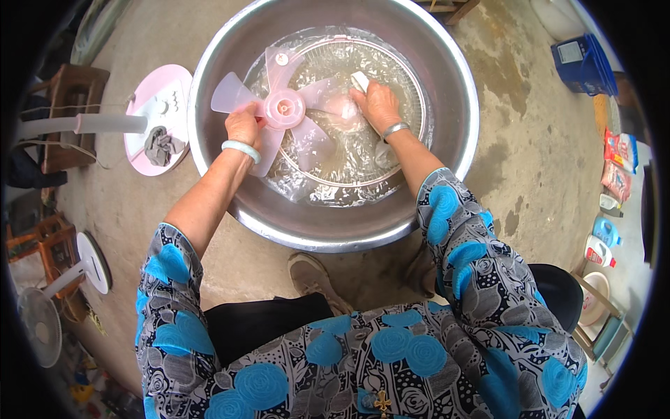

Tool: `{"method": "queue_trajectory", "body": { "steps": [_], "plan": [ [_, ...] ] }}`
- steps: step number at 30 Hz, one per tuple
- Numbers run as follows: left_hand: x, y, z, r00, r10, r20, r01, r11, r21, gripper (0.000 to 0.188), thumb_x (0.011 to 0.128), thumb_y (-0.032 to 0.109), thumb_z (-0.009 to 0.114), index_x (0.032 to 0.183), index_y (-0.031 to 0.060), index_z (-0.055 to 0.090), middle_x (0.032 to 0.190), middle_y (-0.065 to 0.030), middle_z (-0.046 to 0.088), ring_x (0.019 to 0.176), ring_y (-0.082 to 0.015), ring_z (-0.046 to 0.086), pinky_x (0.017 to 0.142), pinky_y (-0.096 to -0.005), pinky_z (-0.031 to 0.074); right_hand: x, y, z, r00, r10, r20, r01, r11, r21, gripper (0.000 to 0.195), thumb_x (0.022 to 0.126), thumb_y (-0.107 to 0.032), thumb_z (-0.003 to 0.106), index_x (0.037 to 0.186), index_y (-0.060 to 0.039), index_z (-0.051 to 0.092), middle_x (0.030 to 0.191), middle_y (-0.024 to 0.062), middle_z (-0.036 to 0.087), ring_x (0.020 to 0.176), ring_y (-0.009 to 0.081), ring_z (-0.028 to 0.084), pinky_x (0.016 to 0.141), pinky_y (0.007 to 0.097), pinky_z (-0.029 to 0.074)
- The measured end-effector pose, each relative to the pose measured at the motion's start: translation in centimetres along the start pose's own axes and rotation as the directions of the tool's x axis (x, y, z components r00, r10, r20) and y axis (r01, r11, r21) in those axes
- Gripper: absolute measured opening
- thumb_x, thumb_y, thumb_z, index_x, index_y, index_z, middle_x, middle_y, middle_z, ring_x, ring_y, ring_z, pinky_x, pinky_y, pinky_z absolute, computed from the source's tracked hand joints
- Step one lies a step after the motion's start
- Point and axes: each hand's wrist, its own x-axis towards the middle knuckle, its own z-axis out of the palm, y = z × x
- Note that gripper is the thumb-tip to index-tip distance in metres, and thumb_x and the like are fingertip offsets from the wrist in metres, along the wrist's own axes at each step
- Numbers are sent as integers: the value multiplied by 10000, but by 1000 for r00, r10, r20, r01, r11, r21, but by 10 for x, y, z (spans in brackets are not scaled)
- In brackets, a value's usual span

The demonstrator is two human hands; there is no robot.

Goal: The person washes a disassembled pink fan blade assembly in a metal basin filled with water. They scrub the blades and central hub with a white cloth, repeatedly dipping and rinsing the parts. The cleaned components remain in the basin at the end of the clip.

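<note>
A large metal basin [335, 228] holds water in front of me. My left hand [245, 124] grips a translucent pink plastic fan blade [285, 109] between two of its vanes, over the basin's left side. In my right hand [378, 105] is a white object [360, 81], perhaps a brush or a folded cloth; I cannot tell which. This hand is just right of the fan blade, above the water. Beneath both, a round wire fan grille [356, 183] with a pinkish rim lies in the water. A pale, blurred thing [386, 154] shows in the water below my right wrist.
Left of the basin stands a pink and white fan base [141, 157] with a grey cloth [162, 146] on it. Another fan [42, 327] and wooden stools [76, 120] are at the far left. A blue bucket [583, 65], detergent bottles [598, 251] and packets stand along the right.
</note>
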Motion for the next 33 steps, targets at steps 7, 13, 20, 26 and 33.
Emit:
{"method": "queue_trajectory", "body": {
  "steps": [7,13,20,26,33],
  "plan": [
    [-1,2,12,998,-23,-50,21,999,-27,181,971,113,549,1032,-49,603,970,-137,631,869,-223,618,796,-347,531,-16,-53,29,982,-108,153,76,977,198,478,861,-439,660,981,24,650,936,270,682,910,412,667,818,491,514],
    [-12,14,-24,991,-129,47,115,968,221,219,967,188,577,1003,-20,633,905,-102,638,865,-180,611,795,-308,517,-16,-37,23,966,-121,227,105,991,78,468,843,-425,669,983,21,668,958,245,691,929,397,668,818,480,514],
    [-67,87,9,942,-90,324,-243,483,841,363,884,313,685,886,-49,678,917,-160,695,837,-236,653,761,-339,508,-11,-13,21,979,0,204,-43,977,209,535,810,-479,674,982,28,675,945,266,688,917,409,664,833,483,503],
    [0,42,46,872,88,481,-486,51,872,690,807,374,733,1203,-139,495,1108,-300,636,1055,-412,625,940,-415,489,-2,-8,28,977,-25,211,-14,984,179,518,806,-472,704,977,17,697,928,248,695,891,407,669,818,463,510],
    [17,42,42,910,-89,404,-377,223,899,1021,631,441,881,1269,-166,364,1137,-306,630,1108,-373,629,966,-382,481,-11,8,5,987,78,141,-141,840,524,487,824,-459,716,937,14,703,805,186,696,755,291,681,734,398,522]
  ]
}}
